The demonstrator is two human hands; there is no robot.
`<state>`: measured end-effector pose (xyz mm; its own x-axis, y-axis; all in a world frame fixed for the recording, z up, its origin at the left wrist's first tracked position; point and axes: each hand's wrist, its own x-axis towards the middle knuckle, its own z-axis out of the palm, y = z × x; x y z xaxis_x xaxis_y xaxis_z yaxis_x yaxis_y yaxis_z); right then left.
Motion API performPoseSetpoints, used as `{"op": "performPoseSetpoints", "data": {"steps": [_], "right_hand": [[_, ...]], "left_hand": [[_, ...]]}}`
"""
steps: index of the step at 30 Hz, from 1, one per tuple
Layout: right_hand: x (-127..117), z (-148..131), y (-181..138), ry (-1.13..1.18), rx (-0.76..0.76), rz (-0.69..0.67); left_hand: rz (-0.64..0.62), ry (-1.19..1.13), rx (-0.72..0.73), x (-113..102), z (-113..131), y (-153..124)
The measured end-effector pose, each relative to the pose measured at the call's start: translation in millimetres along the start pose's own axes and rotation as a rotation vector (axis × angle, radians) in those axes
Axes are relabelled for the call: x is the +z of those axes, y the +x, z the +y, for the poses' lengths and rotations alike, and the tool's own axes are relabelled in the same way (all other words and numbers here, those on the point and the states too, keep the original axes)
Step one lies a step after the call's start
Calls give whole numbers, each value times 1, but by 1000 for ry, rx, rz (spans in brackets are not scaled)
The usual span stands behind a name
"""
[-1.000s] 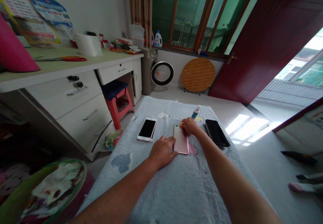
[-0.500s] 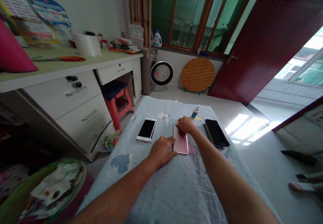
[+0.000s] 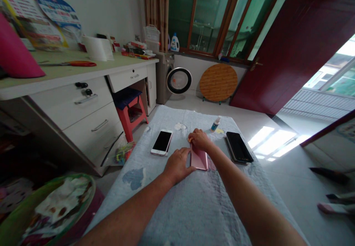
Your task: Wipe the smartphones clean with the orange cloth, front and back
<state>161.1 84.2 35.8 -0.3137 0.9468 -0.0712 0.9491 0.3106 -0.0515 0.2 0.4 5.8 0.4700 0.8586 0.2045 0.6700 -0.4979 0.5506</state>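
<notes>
A rose-pink phone (image 3: pixel 199 160) lies face down on the pale blue cloth (image 3: pixel 194 205) covering the table. My left hand (image 3: pixel 178 164) rests against its left edge, fingers curled and pressing on it. My right hand (image 3: pixel 198 139) is closed on a small orange-yellow cloth (image 3: pixel 190 140) at the phone's far left corner. A white phone (image 3: pixel 161 142) with a dark screen lies to the left. Dark phones (image 3: pixel 238 147) are stacked to the right.
A small spray bottle (image 3: pixel 215 124), a yellow scrap (image 3: pixel 220 130) and white pads (image 3: pixel 179 126) lie at the table's far end. A white desk with drawers (image 3: pixel 83 102) and a red stool (image 3: pixel 130 109) stand left. A green basin (image 3: pixel 47 209) sits at bottom left.
My right hand has slid with the small cloth leftward and nearer across the top of the pink phone. My left hand has stayed at the phone's left edge.
</notes>
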Motion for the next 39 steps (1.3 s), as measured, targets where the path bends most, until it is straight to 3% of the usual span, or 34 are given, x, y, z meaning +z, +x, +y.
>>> {"op": "performPoseSetpoints", "data": {"steps": [7,20,25,33,39], "right_hand": [[2,-16,-27,2,-39,-2],[10,-43,-81,159,-97,2],[7,-31,-62,85,-100,10],[2,-4,-3,48,81,75],[6,-6,2,68,64,74]], "left_hand": [[57,-81,-75,3,2,-1],[111,-131,-45,10,0,-3],[109,-119,-56,11,-1,-4],[79,-84,-82,7,1,-4],[95,-104,-64,7,0,-4]]}}
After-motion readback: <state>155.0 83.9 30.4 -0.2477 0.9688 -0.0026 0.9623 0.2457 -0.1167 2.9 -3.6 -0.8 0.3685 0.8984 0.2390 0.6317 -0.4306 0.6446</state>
